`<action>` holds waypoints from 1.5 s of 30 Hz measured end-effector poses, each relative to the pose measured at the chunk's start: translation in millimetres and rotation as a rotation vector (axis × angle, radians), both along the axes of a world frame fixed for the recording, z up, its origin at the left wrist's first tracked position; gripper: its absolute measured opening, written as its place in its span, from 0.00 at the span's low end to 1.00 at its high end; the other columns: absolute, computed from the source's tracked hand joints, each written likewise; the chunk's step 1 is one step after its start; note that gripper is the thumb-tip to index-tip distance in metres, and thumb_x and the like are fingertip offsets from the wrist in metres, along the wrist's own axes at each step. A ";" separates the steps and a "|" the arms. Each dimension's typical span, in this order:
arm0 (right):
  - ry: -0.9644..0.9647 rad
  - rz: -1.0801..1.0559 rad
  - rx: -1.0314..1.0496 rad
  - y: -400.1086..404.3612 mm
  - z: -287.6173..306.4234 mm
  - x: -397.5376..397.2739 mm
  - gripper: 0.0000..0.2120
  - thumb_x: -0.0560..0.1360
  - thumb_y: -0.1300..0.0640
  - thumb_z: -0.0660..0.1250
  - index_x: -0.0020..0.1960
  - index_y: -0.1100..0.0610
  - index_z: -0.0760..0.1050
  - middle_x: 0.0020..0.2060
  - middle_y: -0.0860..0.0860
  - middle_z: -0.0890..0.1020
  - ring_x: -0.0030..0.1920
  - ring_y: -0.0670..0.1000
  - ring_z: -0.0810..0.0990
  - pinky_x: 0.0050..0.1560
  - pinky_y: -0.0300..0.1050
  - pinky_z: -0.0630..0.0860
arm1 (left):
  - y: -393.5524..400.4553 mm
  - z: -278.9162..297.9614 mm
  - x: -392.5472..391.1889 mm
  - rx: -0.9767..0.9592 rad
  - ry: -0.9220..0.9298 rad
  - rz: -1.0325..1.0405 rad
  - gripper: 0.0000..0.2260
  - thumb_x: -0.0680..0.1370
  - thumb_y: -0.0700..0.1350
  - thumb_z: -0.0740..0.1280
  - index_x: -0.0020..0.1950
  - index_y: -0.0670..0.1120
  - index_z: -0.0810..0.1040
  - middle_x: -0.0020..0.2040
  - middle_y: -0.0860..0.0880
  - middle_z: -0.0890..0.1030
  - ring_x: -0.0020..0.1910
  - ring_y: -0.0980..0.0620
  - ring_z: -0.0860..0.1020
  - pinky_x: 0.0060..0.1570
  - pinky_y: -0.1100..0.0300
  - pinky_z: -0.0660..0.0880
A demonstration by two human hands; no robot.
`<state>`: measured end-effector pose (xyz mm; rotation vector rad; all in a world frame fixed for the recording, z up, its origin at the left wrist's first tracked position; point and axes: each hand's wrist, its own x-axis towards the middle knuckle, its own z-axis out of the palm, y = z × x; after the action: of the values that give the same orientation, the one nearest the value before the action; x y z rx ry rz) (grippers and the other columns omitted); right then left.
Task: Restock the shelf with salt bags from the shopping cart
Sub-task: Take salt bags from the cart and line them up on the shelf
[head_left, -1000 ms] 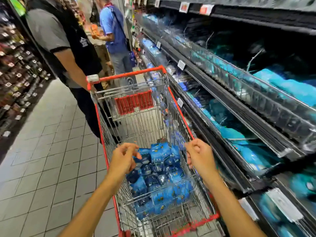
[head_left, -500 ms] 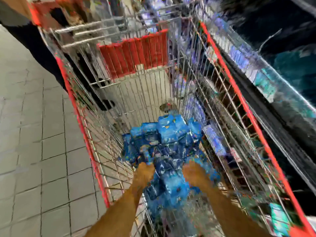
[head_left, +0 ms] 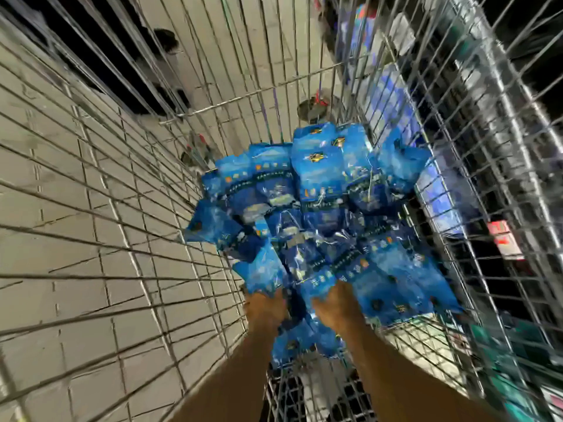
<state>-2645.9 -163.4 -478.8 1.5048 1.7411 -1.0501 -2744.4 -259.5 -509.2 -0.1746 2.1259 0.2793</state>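
Note:
I look straight down into the wire shopping cart (head_left: 143,239). A heap of blue salt bags (head_left: 320,193) fills its floor. Both my arms reach down into the heap. My left hand (head_left: 266,312) has its fingers curled into the near edge of a light-blue salt bag (head_left: 262,272) at the front left of the pile. Just to the right, my right hand (head_left: 336,307) grips the near edge of another blue bag (head_left: 323,283). The bags cover the fingertips of both hands. The frame is blurred by motion.
Tiled floor shows through the cart's left wall and bottom. The store shelf lies past the right wall (head_left: 463,153), with a red price tag (head_left: 504,240) and blue stock. Another person's dark shoe (head_left: 166,39) stands beyond the far end. A cart wheel (head_left: 313,109) shows below.
My hands left the cart's rim and went down into the bag pile. My head dropped with them, so the aisle, the people and the upper shelves are out of view.

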 end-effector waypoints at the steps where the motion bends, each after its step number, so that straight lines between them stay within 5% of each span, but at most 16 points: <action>1: -0.002 0.003 0.036 -0.9 -7.2 -0.5 0.27 0.76 0.45 0.66 0.64 0.66 0.72 0.62 0.62 0.77 0.62 0.59 0.77 0.60 0.51 0.75 | -1.4 -4.6 -0.4 -0.040 0.011 -0.015 0.27 0.81 0.56 0.59 0.70 0.36 0.70 0.68 0.36 0.73 0.68 0.37 0.70 0.63 0.53 0.70; 8: -0.092 0.112 0.234 -17.5 -49.0 -5.8 0.43 0.68 0.36 0.73 0.70 0.61 0.63 0.69 0.61 0.68 0.70 0.60 0.68 0.67 0.53 0.68 | -1.8 -30.5 16.6 -0.189 0.180 0.010 0.34 0.71 0.63 0.71 0.66 0.40 0.73 0.62 0.41 0.72 0.63 0.40 0.72 0.61 0.49 0.73; 11: -0.125 0.157 0.241 -13.8 -54.0 -6.4 0.48 0.64 0.33 0.73 0.71 0.63 0.64 0.71 0.63 0.68 0.71 0.62 0.67 0.71 0.56 0.65 | -8.8 -36.0 23.2 -0.084 0.160 0.165 0.34 0.65 0.63 0.76 0.63 0.43 0.75 0.58 0.43 0.77 0.58 0.41 0.78 0.56 0.48 0.77; 14: -0.111 0.177 0.260 -2.2 -56.9 -4.9 0.43 0.65 0.33 0.73 0.67 0.61 0.70 0.67 0.62 0.72 0.68 0.61 0.70 0.67 0.57 0.68 | -17.5 -34.9 27.6 0.044 0.116 0.381 0.32 0.61 0.63 0.77 0.60 0.49 0.78 0.52 0.45 0.83 0.51 0.42 0.83 0.51 0.48 0.81; 19: -0.036 0.078 0.145 16.7 -54.6 -3.1 0.28 0.73 0.41 0.68 0.64 0.61 0.74 0.63 0.61 0.76 0.61 0.62 0.76 0.58 0.54 0.76 | -11.3 -28.3 32.8 0.013 0.170 0.393 0.31 0.69 0.54 0.76 0.69 0.44 0.74 0.53 0.43 0.83 0.49 0.46 0.80 0.48 0.62 0.73; 24: 0.101 0.025 -0.079 22.4 -28.1 1.3 0.24 0.76 0.54 0.68 0.70 0.60 0.70 0.60 0.61 0.79 0.57 0.61 0.79 0.53 0.49 0.77 | 1.7 -0.9 42.5 0.158 0.049 0.496 0.17 0.71 0.48 0.75 0.58 0.45 0.80 0.46 0.46 0.83 0.46 0.45 0.82 0.49 0.55 0.79; 29: 0.226 0.074 -0.115 56.1 33.6 15.6 0.26 0.79 0.63 0.64 0.75 0.61 0.63 0.68 0.63 0.73 0.58 0.59 0.76 0.48 0.42 0.67 | 23.2 55.1 26.1 0.312 -0.091 0.476 0.19 0.72 0.45 0.76 0.60 0.40 0.79 0.51 0.41 0.84 0.47 0.42 0.82 0.48 0.44 0.81; 31: 0.333 0.119 -0.073 74.1 69.9 18.6 0.22 0.78 0.67 0.64 0.71 0.63 0.69 0.63 0.67 0.75 0.58 0.63 0.77 0.48 0.46 0.70 | 32.7 87.5 14.1 0.347 -0.094 0.385 0.15 0.73 0.45 0.75 0.56 0.40 0.81 0.39 0.44 0.82 0.34 0.48 0.80 0.36 0.53 0.81; 33: 0.463 0.171 0.020 91.8 116.8 20.2 0.20 0.75 0.74 0.63 0.66 0.67 0.73 0.60 0.69 0.75 0.62 0.66 0.75 0.58 0.52 0.70 | 42.1 128.5 1.0 0.387 -0.125 0.351 0.11 0.76 0.44 0.71 0.55 0.39 0.81 0.32 0.46 0.77 0.22 0.55 0.74 0.22 0.65 0.71; 35: 0.613 0.255 0.090 104.0 165.6 21.1 0.26 0.69 0.80 0.62 0.66 0.69 0.73 0.65 0.69 0.71 0.69 0.65 0.69 0.68 0.50 0.65 | 50.4 175.3 -8.7 0.461 -0.244 0.386 0.07 0.79 0.43 0.65 0.51 0.41 0.80 0.34 0.45 0.80 0.24 0.55 0.79 0.24 0.65 0.74; 37: 0.715 0.388 0.161 112.7 211.7 24.7 0.34 0.61 0.82 0.62 0.65 0.65 0.75 0.68 0.67 0.69 0.69 0.62 0.69 0.66 0.42 0.64 | 57.7 221.3 -15.9 0.570 -0.365 0.456 0.18 0.82 0.46 0.59 0.41 0.40 0.83 0.32 0.45 0.84 0.29 0.52 0.83 0.29 0.61 0.79; 39: 0.758 0.531 0.255 116.9 258.3 34.5 0.37 0.58 0.81 0.64 0.64 0.60 0.78 0.70 0.65 0.69 0.69 0.59 0.69 0.67 0.43 0.63 | 61.1 270.2 -18.6 0.692 -0.436 0.444 0.26 0.82 0.57 0.57 0.36 0.45 0.86 0.32 0.48 0.85 0.29 0.52 0.83 0.30 0.59 0.80; 41: 0.782 0.662 0.382 116.4 302.5 45.7 0.34 0.61 0.75 0.66 0.64 0.54 0.79 0.72 0.60 0.69 0.71 0.59 0.69 0.71 0.55 0.64 | 62.6 320.7 -12.7 0.733 -0.462 0.307 0.22 0.76 0.64 0.63 0.44 0.49 0.87 0.41 0.46 0.87 0.37 0.49 0.85 0.36 0.55 0.81; 43: 0.841 0.735 0.518 111.1 346.6 61.2 0.26 0.69 0.65 0.66 0.65 0.50 0.78 0.72 0.59 0.71 0.70 0.61 0.71 0.70 0.64 0.63 | 57.0 367.9 4.2 0.805 -0.443 0.179 0.20 0.68 0.59 0.73 0.54 0.49 0.85 0.51 0.45 0.86 0.46 0.47 0.85 0.49 0.51 0.81; 45: 0.917 0.789 0.682 100.7 387.0 81.2 0.23 0.72 0.54 0.64 0.66 0.47 0.75 0.70 0.59 0.73 0.67 0.59 0.75 0.68 0.66 0.62 | 48.4 406.4 29.2 0.868 -0.438 0.109 0.21 0.61 0.52 0.77 0.53 0.49 0.85 0.53 0.45 0.85 0.46 0.48 0.85 0.50 0.52 0.81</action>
<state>-2564.7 -62.7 -91.8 0.4128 3.1879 -0.7553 -2715.2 -211.1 -102.8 0.1502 1.4137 1.0854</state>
